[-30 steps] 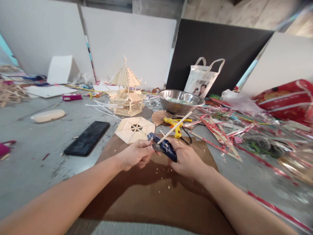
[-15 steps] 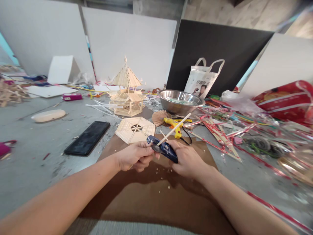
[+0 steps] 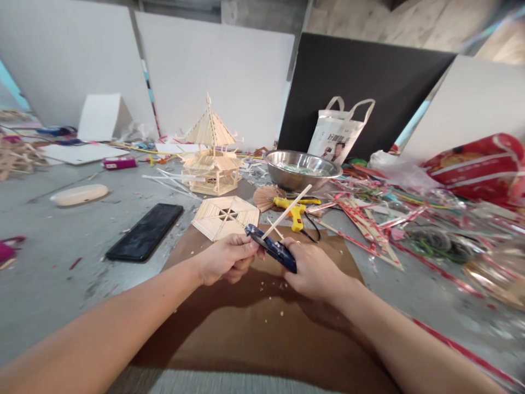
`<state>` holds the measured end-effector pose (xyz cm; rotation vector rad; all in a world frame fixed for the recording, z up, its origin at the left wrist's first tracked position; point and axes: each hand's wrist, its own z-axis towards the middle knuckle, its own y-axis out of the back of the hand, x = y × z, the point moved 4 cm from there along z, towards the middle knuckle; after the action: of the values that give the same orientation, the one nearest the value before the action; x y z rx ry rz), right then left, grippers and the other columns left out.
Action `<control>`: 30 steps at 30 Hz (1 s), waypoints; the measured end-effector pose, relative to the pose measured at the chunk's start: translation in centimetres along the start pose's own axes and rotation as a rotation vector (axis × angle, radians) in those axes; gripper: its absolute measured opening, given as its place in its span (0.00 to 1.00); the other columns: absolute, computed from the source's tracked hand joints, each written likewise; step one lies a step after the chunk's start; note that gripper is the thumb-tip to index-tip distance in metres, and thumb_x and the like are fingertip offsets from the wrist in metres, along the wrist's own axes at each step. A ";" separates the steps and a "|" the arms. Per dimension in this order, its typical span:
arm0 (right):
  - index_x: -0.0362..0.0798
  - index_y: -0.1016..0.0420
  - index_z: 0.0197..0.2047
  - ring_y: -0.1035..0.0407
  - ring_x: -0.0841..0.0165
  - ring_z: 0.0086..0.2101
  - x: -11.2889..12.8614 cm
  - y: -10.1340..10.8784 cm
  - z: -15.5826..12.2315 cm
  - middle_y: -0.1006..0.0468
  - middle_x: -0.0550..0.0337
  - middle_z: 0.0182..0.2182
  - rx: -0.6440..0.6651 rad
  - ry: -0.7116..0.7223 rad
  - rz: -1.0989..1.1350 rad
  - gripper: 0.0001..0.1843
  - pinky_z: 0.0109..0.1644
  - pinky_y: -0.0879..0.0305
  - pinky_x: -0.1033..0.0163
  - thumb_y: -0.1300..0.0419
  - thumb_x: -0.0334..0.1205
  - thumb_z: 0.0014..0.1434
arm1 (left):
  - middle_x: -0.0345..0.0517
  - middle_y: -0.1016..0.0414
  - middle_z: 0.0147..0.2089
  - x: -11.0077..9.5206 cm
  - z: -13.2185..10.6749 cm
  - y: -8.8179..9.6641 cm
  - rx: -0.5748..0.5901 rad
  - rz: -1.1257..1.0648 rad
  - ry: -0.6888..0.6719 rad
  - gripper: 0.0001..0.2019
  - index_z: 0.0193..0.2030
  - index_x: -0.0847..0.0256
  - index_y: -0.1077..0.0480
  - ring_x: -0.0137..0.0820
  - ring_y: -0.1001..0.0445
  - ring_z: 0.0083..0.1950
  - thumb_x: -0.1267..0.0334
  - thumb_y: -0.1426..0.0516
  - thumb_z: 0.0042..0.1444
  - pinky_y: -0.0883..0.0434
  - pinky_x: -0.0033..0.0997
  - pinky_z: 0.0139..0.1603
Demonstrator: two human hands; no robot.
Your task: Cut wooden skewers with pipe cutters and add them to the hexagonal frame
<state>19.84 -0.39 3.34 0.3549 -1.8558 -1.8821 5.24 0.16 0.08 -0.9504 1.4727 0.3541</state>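
Note:
My left hand (image 3: pixel 227 257) is closed, its thumb and finger pinching the lower end of a thin wooden stick (image 3: pixel 291 208), which slants up to the right. My right hand (image 3: pixel 309 265) is wrapped round a pair of dark blue-handled cutters (image 3: pixel 279 256). The cutters' head lies across the stick beside my left fingertips; whether the blades touch the wood I cannot tell. Just beyond my hands lies a hexagonal panel of wooden sticks (image 3: pixel 205 223). Behind it stands a tiered stick pagoda model (image 3: pixel 211 134). Small chips are scattered on the brown sheet (image 3: pixel 246 339) below.
A yellow glue gun (image 3: pixel 296 219) with a black cord lies past my right hand, before a steel bowl (image 3: pixel 303 178). To the left rest a black phone (image 3: pixel 145 232) and a pale oval case (image 3: pixel 80 195). Red-and-white wrappers (image 3: pixel 369 224) and plastic litter the right side.
The stick and the cutters have shifted slightly left, and the stick's upper end sits a little higher. Both hands keep their grips. The whole view has drifted slightly.

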 end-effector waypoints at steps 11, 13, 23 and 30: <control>0.47 0.39 0.35 0.33 0.66 0.28 -0.4 -0.4 -0.1 0.27 0.57 0.29 -0.002 -0.051 -0.035 0.11 0.29 0.48 0.65 0.51 0.39 0.45 | 0.27 0.58 0.11 0.0 0.4 0.2 -0.185 0.063 -0.076 0.14 0.28 0.62 0.38 0.15 0.61 0.11 0.52 0.47 0.47 0.56 0.16 0.10; 0.47 0.38 0.35 0.33 0.66 0.28 -0.4 -0.4 0.0 0.27 0.57 0.29 -0.003 -0.058 -0.035 0.11 0.29 0.48 0.65 0.51 0.38 0.45 | 0.27 0.58 0.11 0.1 0.4 0.3 -0.199 0.068 -0.075 0.14 0.28 0.62 0.38 0.15 0.61 0.11 0.52 0.47 0.47 0.56 0.16 0.10; 0.49 0.36 0.37 0.33 0.66 0.30 -0.7 -1.3 0.5 0.27 0.57 0.30 0.075 -0.183 0.010 0.12 0.28 0.48 0.66 0.52 0.41 0.48 | 0.27 0.59 0.12 0.3 0.5 0.4 -0.244 0.156 -0.029 0.14 0.29 0.61 0.39 0.16 0.61 0.12 0.50 0.51 0.49 0.58 0.16 0.10; 0.47 0.36 0.38 0.32 0.61 0.32 -1.4 -1.8 0.7 0.27 0.53 0.32 0.141 -0.194 -0.121 0.14 0.29 0.45 0.63 0.52 0.44 0.49 | 0.27 0.60 0.13 0.6 0.7 1.4 -0.284 0.124 -0.028 0.12 0.30 0.61 0.40 0.16 0.63 0.12 0.53 0.52 0.52 0.60 0.15 0.10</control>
<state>20.49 0.85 1.42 0.3481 -2.1466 -1.9284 4.77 1.26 -1.04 -1.0756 1.4841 0.6786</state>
